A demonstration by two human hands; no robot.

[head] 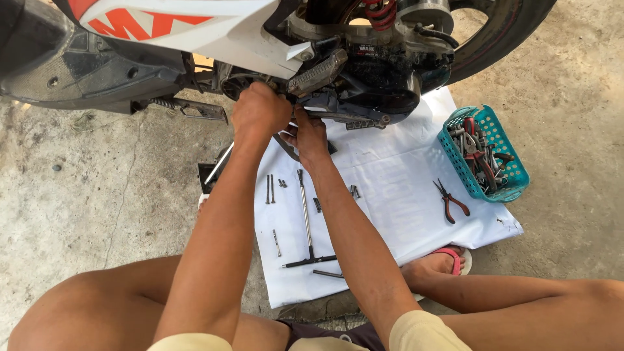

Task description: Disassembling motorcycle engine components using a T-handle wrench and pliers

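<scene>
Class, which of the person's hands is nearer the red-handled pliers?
Right. The right hand is up-left of the pliers; the left hand is farther left, at the scooter's engine.

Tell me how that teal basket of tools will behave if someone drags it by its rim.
The teal basket is heaped with metal tools, so it is probably heavy for its size. Its thin lattice wall may flex. Half off the white sheet, it could snag on rough concrete.

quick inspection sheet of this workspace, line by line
surface: white sheet spread on concrete floor
job's things: scooter underside; footrest by the hands
clutter: T-handle wrench, two long bolts, pliers, teal basket of tools
hands: left hand and right hand both up at the engine; grip unclear
cables: nothing seen
surroundings: rear tyre, pink sandal
</scene>
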